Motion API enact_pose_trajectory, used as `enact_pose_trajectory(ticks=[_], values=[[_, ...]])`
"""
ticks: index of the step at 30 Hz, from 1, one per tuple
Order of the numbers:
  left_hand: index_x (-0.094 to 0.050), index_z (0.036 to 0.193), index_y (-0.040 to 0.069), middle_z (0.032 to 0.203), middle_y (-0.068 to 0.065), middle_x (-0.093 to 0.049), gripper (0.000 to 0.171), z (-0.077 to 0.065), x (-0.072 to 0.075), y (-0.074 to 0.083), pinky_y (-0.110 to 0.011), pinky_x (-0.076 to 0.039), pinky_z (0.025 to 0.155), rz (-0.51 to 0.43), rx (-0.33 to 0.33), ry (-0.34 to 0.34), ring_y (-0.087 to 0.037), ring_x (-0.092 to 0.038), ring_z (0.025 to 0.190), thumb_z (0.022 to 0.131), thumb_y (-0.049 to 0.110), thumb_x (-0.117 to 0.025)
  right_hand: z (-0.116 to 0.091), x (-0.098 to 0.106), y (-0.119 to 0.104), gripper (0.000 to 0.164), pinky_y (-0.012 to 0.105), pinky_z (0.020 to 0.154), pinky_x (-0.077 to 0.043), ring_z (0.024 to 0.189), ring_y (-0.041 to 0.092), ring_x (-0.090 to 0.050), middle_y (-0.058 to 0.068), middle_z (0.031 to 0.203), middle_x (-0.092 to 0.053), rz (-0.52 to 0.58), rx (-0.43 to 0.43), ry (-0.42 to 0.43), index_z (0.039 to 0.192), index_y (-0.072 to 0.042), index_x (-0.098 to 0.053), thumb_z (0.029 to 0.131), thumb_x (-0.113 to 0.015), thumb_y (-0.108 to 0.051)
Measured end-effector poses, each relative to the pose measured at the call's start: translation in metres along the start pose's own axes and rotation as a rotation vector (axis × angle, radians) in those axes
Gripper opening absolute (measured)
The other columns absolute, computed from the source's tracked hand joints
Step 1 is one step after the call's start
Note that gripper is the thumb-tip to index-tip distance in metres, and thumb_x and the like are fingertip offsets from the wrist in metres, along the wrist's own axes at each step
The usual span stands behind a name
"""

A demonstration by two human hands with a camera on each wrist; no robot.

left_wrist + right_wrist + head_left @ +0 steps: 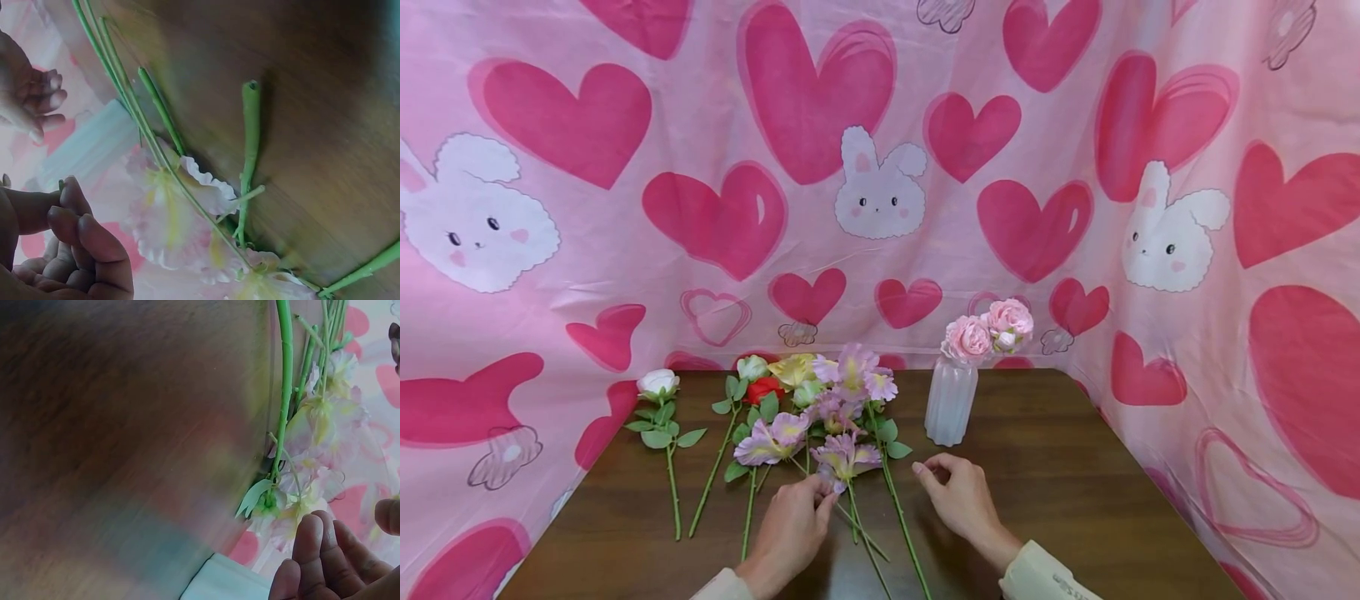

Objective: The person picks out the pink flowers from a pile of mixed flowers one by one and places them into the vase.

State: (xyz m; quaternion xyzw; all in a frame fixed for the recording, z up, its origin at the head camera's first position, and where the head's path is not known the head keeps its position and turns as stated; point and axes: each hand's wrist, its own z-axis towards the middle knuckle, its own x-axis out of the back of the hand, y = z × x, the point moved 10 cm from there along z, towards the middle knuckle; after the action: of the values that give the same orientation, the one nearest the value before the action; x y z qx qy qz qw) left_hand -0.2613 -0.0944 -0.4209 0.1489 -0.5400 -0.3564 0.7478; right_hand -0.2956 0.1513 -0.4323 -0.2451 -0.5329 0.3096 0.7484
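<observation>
Farthest out on my left, at about half past ten from my left hand, a white rose lies on the dark wooden table (1075, 500), its head (658, 383) at twelve and its leafy stem running down to six. Next comes a paler greenish-white rose (752, 367), its stem slanting toward seven o'clock, and tucked against it a red rose (765, 392). My left hand (790, 525) has thumb and index finger pressed together round a slim green stem (61, 185), whose tip pokes out of the pinch; which flower it belongs to I cannot tell. From ten round to one o'clock of those fingertips spread the ruffled purple flowers (846, 458), yellow at the throat, overlapping one another, with a yellow flower (793, 369) behind them at eleven. Several long stems from the heap point toward five. On the other side, my right hand (961, 496) hovers with its fingers loosely bent and the thumb apart, holding nothing. At its twelve o'clock, near but not touching, stands a ribbed whitish vase (951, 408), and the pink blooms (967, 337) in it lean toward one.
</observation>
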Motion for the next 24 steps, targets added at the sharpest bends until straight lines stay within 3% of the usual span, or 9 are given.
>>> enact_pose_trajectory(ticks=[11,24], values=[[-0.068,0.084,0.014,0.073,0.004,-0.070,0.012,-0.001,-0.009,0.010,-0.025,-0.047,0.056,-0.094,-0.065,-0.036,-0.001,-0.059,0.063,0.092,0.011,-0.077,0.001,0.000,-0.008,0.015,0.025,0.061,-0.044,0.062,0.003,-0.053,-0.015,0.066,-0.059,-0.003,0.050,0.034,0.087,-0.017,-0.076,0.093,-0.076,-0.031],[-0.067,0.083,0.012,0.072,0.004,-0.069,0.014,-0.004,-0.020,0.019,-0.023,-0.046,0.056,-0.165,-0.072,-0.072,0.003,-0.054,0.061,0.092,0.009,-0.076,0.003,-0.005,-0.016,0.014,0.025,0.062,-0.045,0.064,0.003,-0.054,-0.015,0.069,-0.061,0.022,0.062,0.015,0.088,-0.019,-0.077,0.094,-0.076,-0.031]])
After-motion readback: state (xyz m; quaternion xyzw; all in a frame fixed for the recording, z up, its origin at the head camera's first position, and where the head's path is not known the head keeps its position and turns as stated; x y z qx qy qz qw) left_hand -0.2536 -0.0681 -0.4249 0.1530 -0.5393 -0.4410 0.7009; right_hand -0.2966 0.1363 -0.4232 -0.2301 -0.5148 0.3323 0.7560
